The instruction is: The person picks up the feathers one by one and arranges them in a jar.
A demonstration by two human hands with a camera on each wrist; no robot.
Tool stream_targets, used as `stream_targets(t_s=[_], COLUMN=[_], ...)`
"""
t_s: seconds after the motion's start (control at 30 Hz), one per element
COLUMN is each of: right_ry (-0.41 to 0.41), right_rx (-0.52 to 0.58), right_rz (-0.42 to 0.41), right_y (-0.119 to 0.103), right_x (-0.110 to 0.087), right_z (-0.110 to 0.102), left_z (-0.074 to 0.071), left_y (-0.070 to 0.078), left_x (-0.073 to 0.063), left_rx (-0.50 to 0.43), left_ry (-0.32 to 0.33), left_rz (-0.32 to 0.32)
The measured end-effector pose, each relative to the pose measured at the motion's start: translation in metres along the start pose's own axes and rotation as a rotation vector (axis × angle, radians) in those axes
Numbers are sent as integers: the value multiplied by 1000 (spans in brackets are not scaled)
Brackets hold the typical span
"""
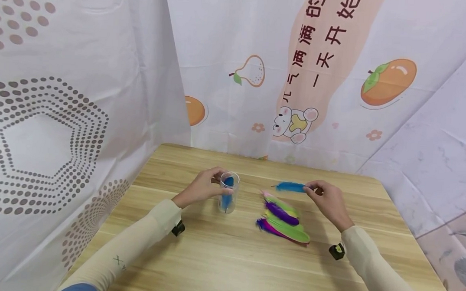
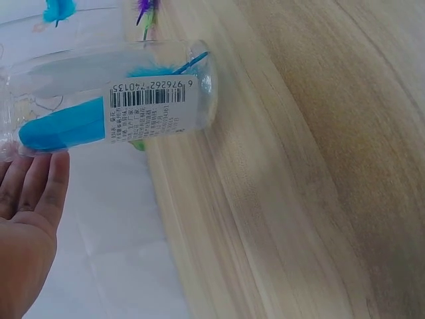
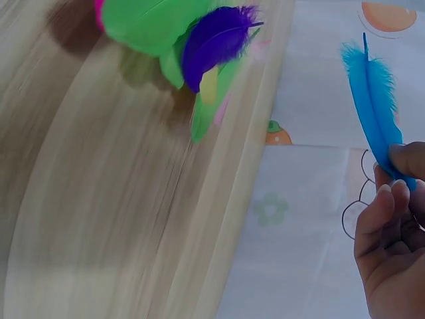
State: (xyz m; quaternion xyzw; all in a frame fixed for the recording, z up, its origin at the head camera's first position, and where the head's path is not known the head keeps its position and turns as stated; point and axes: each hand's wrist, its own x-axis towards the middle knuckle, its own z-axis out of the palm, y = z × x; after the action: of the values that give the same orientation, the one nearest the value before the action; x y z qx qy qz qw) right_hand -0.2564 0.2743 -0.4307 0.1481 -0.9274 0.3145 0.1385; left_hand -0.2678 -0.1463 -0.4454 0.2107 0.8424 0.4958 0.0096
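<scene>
My left hand [image 1: 204, 187] grips a clear plastic jar [image 1: 233, 203] near its rim, thumb in front and fingers behind. Inside the jar stands a blue feather [image 2: 63, 125], its quill end toward the base. A white barcode label [image 2: 153, 109] is stuck on the jar's side. Over to the right, my right hand [image 1: 328, 199] pinches another blue feather [image 3: 372, 100] by its rounded tip between thumb and fingers, the bare quill pointing left toward the jar. Between the hands lies a loose pile of feathers, among them a purple feather [image 1: 281, 213] and a green feather [image 1: 291, 230].
The pile also has pink, yellow and magenta feathers on the wooden table [image 1: 212, 257]. A printed white curtain [image 1: 227, 106] hangs along the table's far edge, with more cloth at both sides. Small dark cameras are strapped at both wrists.
</scene>
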Motion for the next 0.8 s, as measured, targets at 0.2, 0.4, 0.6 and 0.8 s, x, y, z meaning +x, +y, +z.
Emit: stream_targets(t_s=[0.2,0.4,0.6,0.8], right_ry=[-2,-11,-6,8], right_rx=[4,31,46,38], right_rz=[-4,-2,-19,-40], right_y=[-6,-13,-20,-26], right_x=[4,10,16,19], right_z=[4,5,5,5], left_z=[0,0,1,1], left_y=[-1,2,1,0], left_x=[0,-1,-1,-1], left_rx=[7,10,7,-5], left_ry=[-4,2,3,-4], left_rz=[-8,-9,-4,-3])
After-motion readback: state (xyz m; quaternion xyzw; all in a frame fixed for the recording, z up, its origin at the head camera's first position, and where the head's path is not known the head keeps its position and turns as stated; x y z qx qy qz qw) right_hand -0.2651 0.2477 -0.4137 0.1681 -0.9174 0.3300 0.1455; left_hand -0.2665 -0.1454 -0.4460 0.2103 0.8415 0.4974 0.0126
